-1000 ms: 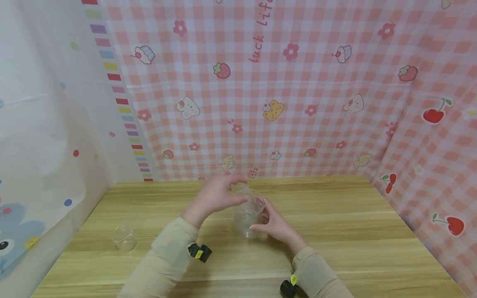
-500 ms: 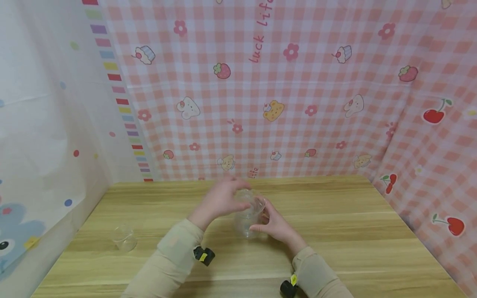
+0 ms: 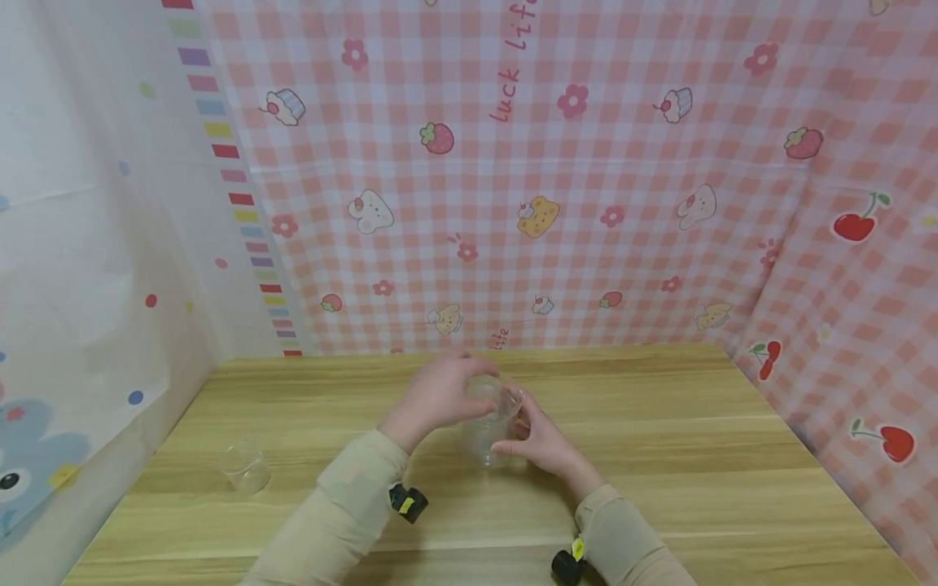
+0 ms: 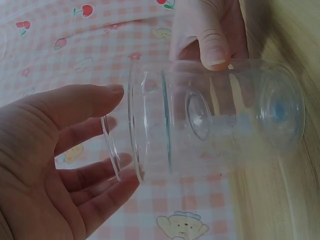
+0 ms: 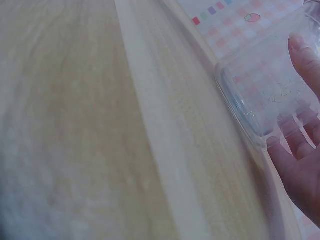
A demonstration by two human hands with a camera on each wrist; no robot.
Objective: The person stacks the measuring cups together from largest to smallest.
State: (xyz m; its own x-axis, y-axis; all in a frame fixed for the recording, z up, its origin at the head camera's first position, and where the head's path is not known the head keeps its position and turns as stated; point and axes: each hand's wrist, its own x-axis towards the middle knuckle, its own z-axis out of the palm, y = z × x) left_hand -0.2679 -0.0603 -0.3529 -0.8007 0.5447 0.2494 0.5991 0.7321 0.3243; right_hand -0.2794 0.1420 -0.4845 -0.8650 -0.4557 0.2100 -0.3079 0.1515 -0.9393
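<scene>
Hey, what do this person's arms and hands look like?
The left sleeve and right sleeve are pale beige. A small black camera with a yellow label sits at each wrist. The left hand and right hand wear no gloves.

The bare right-hand grip (image 5: 304, 172) spans a colourless, transparent cylindrical container (image 5: 257, 87), thumb on one side, fingers opposite. The container's base faces the light-brown wood-grain desk (image 5: 75, 125). Beyond: a pink-and-white checked cloth (image 5: 218, 40) with a strawberry print (image 5: 253, 18).
</scene>
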